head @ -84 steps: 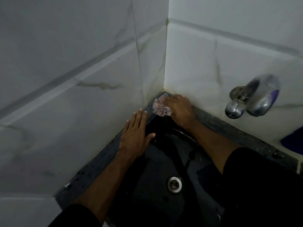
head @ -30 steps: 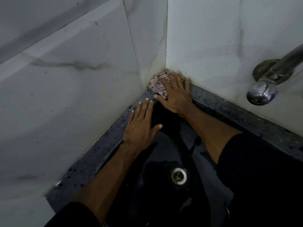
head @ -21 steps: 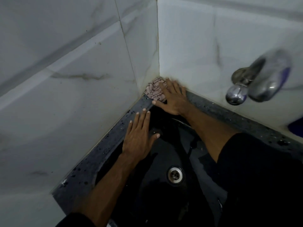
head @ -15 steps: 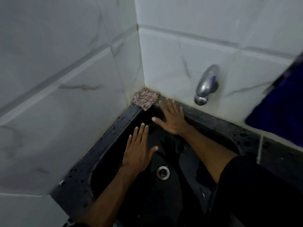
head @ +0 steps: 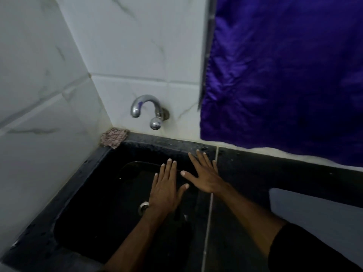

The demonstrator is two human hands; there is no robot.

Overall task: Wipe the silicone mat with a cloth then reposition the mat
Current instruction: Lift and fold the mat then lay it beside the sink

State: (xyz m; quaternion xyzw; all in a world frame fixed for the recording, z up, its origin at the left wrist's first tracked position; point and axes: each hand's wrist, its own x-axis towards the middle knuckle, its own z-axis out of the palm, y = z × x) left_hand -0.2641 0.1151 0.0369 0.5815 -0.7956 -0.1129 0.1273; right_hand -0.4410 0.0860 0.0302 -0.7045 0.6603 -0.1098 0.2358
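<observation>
A crumpled pink checked cloth (head: 114, 137) lies alone on the black sink rim in the far corner where the two tiled walls meet. My left hand (head: 167, 191) is flat and spread over the dark sink basin (head: 94, 193), on a black sheet with a curved glossy edge (head: 133, 163) that may be the silicone mat; the dim light hides its outline. My right hand (head: 204, 175) is also spread wide with nothing in it, resting at the sink's right rim, well to the right of the cloth.
A chrome wall tap (head: 145, 108) juts out above the back rim. The drain (head: 144, 207) shows beside my left wrist. A purple curtain (head: 284, 75) hangs at the right over the black counter (head: 275, 173). A pale grey flat object (head: 314, 213) lies at the right.
My right hand let go of the cloth in the corner and moved right to the sink's rim. My left hand shifted right too. The view swung right, showing the curtain.
</observation>
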